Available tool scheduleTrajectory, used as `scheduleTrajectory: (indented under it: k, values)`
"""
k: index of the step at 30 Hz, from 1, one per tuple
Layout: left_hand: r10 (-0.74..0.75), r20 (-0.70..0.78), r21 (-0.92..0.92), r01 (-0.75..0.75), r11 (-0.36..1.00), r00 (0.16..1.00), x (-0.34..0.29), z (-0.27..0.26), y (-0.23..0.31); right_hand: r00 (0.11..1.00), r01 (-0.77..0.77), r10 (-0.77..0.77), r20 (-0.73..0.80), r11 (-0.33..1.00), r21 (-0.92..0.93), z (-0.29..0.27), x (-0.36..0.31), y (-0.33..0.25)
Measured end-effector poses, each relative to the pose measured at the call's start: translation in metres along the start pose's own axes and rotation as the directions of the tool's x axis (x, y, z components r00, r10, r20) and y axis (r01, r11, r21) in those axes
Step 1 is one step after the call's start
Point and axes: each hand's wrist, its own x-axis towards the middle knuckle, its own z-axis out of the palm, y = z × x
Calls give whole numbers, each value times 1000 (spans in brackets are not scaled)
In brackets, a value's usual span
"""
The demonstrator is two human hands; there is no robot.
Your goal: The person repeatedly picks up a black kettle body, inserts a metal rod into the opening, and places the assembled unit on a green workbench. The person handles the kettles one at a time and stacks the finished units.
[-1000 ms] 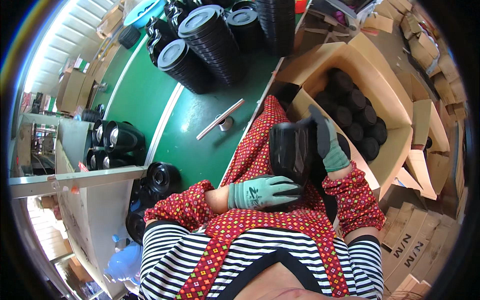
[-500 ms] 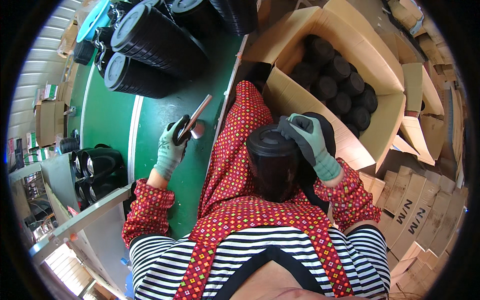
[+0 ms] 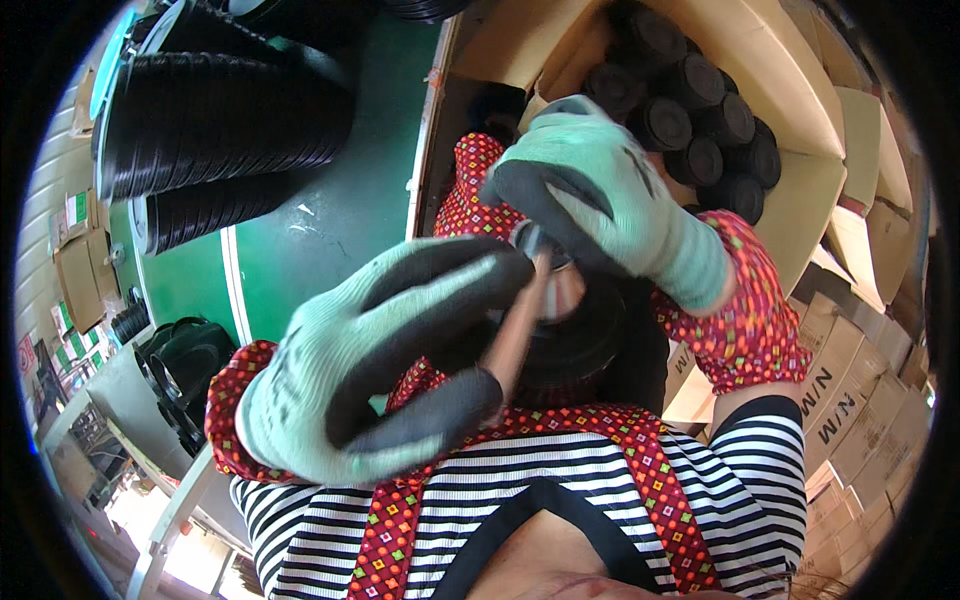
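Observation:
My left hand (image 3: 390,350), in a green knit glove with dark coated fingers, is closed on a slim rod-shaped tool (image 3: 515,345), blurred by motion. At the rod's far end shows a shiny round piece (image 3: 562,292); whether it belongs to the rod I cannot tell. My right hand (image 3: 600,195), gloved alike, is raised beside that end with its fingers curled in. What they hold, if anything, is hidden. Beneath both hands a black lidded container (image 3: 575,350) rests on my lap, mostly covered by them.
An open cardboard box (image 3: 800,185) holding several black cylindrical containers (image 3: 690,100) stands to the right. On the green table (image 3: 375,130) at left are tall stacks of black lids (image 3: 220,125). Flattened cartons (image 3: 840,380) lie at far right, and black cups (image 3: 185,355) at lower left.
My left hand has moved right from above the table with the rod, over my lap. My right hand has left the container's lid and risen beside it. The view has shifted slightly.

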Motion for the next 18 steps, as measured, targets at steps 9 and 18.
scheduleTrajectory:
  k: [9, 18]
  values:
    - [439, 167, -75, -432, 899, 883, 67, 71, 3, 978, -208, 160, 134, 806, 555, 39, -33, 25]
    - [424, -75, 45, -422, 906, 903, 70, 109, 13, 994, -108, 76, 77, 762, 639, 52, -59, 8]
